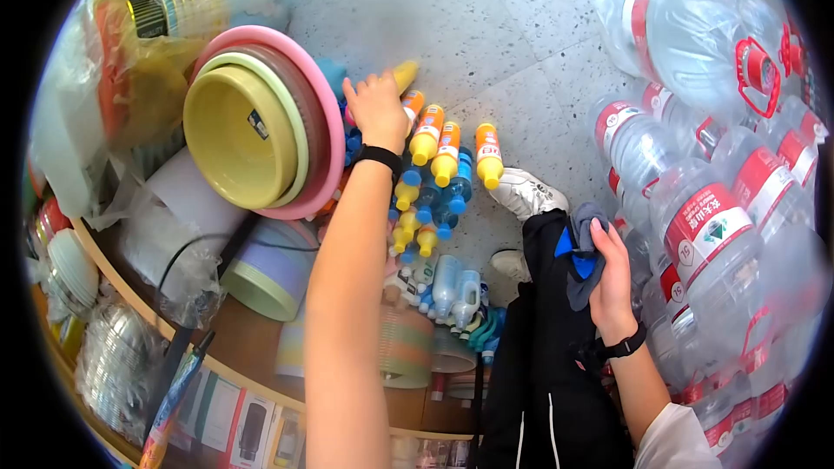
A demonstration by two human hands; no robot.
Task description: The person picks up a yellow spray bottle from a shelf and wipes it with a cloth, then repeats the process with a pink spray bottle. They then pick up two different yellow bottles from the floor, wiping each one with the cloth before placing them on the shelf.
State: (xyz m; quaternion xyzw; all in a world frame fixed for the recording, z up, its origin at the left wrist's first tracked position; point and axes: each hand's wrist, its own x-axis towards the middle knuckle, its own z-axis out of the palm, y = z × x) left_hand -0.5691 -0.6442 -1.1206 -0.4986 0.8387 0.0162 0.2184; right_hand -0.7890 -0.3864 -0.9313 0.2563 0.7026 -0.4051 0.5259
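Observation:
My left hand (379,110), a black band on its wrist, reaches in among the bottles beside the stacked basins. Its fingers curl downward, and what they grip is hidden. A yellow object (405,75) pokes out past the fingers. Close to this hand stand several orange bottles with yellow caps (427,135), with blue bottles (457,182) among them. One orange bottle (488,155) stands apart to the right. Over my leg, my right hand (613,282) is closed on a bunched grey cloth (585,256) with a bright blue patch.
Nested plastic basins (239,135) with a pink outer rim jut out at left from a curved wooden shelf (122,282). Large water bottles (695,226) are piled at right, some in clear wrap. Below are clear blue bottles (456,287). My white shoe (526,195) rests on the speckled floor (486,26).

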